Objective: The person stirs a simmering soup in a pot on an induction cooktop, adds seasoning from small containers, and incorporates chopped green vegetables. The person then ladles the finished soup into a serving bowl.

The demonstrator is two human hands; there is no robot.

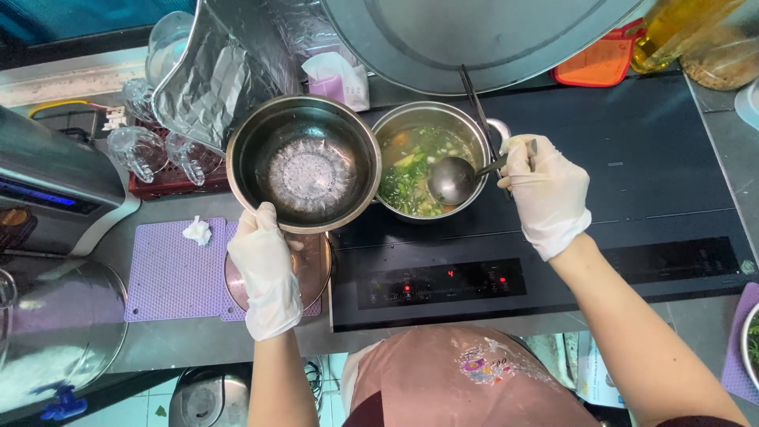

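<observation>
My left hand, in a white glove, holds an empty steel bowl by its near rim, just left of the cooktop. A steel pot of broth with green vegetables sits on the black induction cooktop. My gloved right hand grips the handle of a metal ladle, whose cup rests over the soup inside the pot. The bowl's rim nearly touches the pot's left edge.
A purple silicone mat with a crumpled tissue and a round lid lies under the bowl. Glass cups in a red rack stand at the back left, an appliance at far left. Oil bottle back right.
</observation>
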